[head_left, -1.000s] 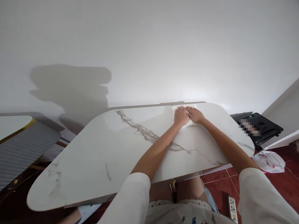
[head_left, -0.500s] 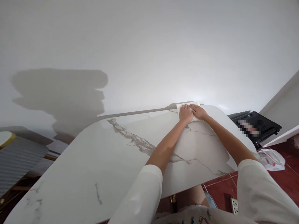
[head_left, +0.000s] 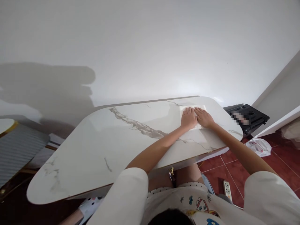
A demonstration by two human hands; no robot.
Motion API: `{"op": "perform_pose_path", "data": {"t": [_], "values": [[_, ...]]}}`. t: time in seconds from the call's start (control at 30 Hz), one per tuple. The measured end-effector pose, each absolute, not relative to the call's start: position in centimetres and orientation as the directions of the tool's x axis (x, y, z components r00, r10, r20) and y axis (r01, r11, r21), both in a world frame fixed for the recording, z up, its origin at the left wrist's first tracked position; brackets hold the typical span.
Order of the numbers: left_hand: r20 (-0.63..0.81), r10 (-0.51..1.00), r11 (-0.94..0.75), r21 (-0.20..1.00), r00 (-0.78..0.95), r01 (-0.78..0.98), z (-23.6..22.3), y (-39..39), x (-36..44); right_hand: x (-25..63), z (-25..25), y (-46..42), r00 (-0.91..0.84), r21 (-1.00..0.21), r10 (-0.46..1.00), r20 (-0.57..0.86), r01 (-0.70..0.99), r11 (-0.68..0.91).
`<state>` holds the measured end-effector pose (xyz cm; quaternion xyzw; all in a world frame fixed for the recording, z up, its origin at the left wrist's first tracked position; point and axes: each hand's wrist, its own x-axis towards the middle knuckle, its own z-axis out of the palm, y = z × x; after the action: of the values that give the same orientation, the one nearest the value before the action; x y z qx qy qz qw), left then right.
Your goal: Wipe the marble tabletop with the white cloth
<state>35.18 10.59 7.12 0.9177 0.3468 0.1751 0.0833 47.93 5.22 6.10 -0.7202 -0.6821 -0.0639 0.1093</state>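
Observation:
A white wipe or folded tissue point(head_left: 182, 110) lies flat on a white marble-patterned tabletop point(head_left: 89, 147), toward its right end. Both hands press on it from above. My left hand point(head_left: 188, 118) rests palm down with the fingers stretched forward, covering the left part of the wipe. Beside it, angled inward from the right, my right hand point(head_left: 203, 117) also lies flat, its fingertips close to the left hand's fingers. Most of the wipe's middle is hidden under the hands.
A pale wall point(head_left: 150, 56) runs behind the table. To the right are a black case point(head_left: 255, 117), a clear plastic bag point(head_left: 259, 147) and a power strip point(head_left: 227, 190) on the red tiled floor point(head_left: 236, 170). A grey ribbed cabinet point(head_left: 23, 153) stands at the left.
Both hands and the wipe have come back from the far edge by the wall, nearer to my body. The camera view has shifted, showing more of the table's near edge.

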Motion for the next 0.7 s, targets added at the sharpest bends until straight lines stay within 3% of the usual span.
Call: {"op": "perform_pose_path", "data": {"t": [0.13,0.4,0.7], "values": [[0.222,0.671,-0.732,0.348,0.707,0.585,7.6,5.8,32.3,45.4,6.0,-0.3,0.006,-0.049,0.959,0.283,0.999,0.008],[0.061,0.742,-0.543,0.638,0.667,0.546,8.8,-2.5,30.9,46.1,5.9,-8.4,-0.097,-0.115,0.944,0.314,0.984,0.139],[0.063,0.766,-0.512,0.661,0.64,0.548,8.9,-2.3,37.5,53.6,6.0,-7.0,-0.06,-0.243,0.941,0.334,0.959,0.148]]}}
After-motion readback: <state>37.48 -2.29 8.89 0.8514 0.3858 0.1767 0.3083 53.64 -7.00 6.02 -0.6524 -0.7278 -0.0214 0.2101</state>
